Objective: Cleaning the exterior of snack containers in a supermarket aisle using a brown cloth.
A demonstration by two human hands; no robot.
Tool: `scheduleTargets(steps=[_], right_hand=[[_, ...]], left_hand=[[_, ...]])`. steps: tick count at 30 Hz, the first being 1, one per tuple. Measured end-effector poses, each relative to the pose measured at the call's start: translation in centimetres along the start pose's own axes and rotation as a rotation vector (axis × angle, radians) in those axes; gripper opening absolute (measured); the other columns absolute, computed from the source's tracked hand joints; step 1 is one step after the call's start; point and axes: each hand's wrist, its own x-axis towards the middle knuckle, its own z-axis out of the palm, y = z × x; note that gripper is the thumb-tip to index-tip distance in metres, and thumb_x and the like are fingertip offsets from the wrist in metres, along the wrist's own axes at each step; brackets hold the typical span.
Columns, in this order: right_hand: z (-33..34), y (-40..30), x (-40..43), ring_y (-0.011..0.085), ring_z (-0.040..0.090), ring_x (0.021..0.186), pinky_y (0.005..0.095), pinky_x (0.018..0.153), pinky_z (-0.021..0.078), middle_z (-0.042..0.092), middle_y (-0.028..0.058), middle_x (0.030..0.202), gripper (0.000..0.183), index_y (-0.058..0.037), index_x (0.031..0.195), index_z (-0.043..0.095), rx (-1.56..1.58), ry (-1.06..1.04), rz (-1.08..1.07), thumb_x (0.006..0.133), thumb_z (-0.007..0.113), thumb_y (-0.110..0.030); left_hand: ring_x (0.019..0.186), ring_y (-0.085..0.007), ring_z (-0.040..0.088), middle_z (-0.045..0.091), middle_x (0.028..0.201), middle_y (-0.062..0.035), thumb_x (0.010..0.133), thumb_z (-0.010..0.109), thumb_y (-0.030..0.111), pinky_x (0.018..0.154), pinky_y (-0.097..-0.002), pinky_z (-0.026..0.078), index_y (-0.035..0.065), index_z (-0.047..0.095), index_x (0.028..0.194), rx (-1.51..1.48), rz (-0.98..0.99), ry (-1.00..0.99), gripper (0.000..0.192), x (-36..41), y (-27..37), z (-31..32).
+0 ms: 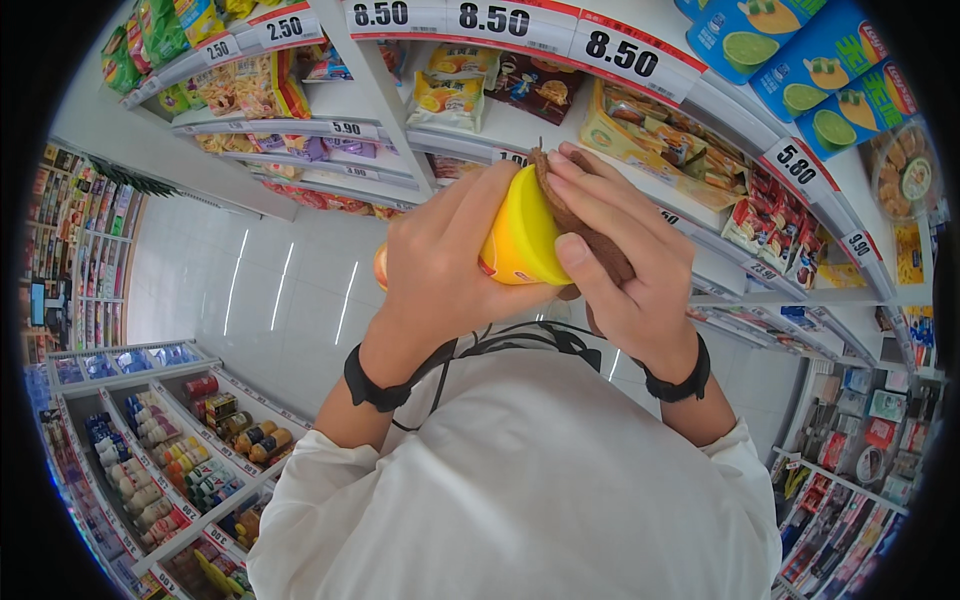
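Note:
My left hand (442,247) is wrapped around a yellow canister (511,244), held sideways in front of my chest. Its yellow-green lid (541,225) faces right, and its other end shows past my left wrist side. Most of the printed wall is hidden by my fingers. In my right hand (626,240) is a folded brown cloth (604,244), pressed flat against or very close to the lid. A black band circles each wrist.
Ahead stand white shop shelves with price tags (484,22), bagged snacks (450,97) and blue Lay's canisters (817,97). A box of wrapped snacks (660,142) sits near my right hand. Bottled drinks (150,480) fill a rack at lower left. Tiled floor (247,277) shows between.

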Motion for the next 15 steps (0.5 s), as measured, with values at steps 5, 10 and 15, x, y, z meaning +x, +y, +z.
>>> scheduleTargets(steps=[5, 10, 15], right_hand=[[0.1, 0.7, -0.4, 0.0372, 0.06, 0.12, 0.0412, 0.099, 0.0492, 0.066, 0.0185, 0.123, 0.034, 0.0034, 0.116, 0.068, 0.109, -0.036, 0.03, 0.083, 0.071, -0.005], [-0.4, 1.2, -0.4, 0.0377, 0.059, 0.122, 0.0423, 0.101, 0.0482, 0.067, 0.0185, 0.122, 0.034, 0.0031, 0.115, 0.068, 0.175, -0.083, -0.005, 0.082, 0.07, -0.004], [-1.1, 1.3, -0.4, 0.0389, 0.059, 0.121, 0.0441, 0.101, 0.0481, 0.067, 0.0174, 0.121, 0.034, 0.0022, 0.114, 0.069, 0.242, -0.13, -0.026, 0.081, 0.072, -0.006]], left_hand=[[0.084, -0.0318, 0.07, 0.069, 0.102, -0.0166, 0.063, 0.087, 0.031, 0.071, -0.0349, 0.057, -0.0009, 0.06, 0.116, 0.084, 0.009, -0.045, 0.068, 0.0, -0.3, 0.3], [0.085, -0.0321, 0.07, 0.07, 0.103, -0.0166, 0.066, 0.086, 0.034, 0.069, -0.036, 0.057, -0.0015, 0.06, 0.12, 0.067, -0.024, -0.116, 0.07, -0.3, -0.4, 0.5], [0.086, -0.0323, 0.071, 0.07, 0.103, -0.0168, 0.066, 0.085, 0.034, 0.071, -0.0356, 0.057, -0.0023, 0.059, 0.12, 0.001, -0.058, -0.139, 0.07, -0.1, -0.4, 0.4]])
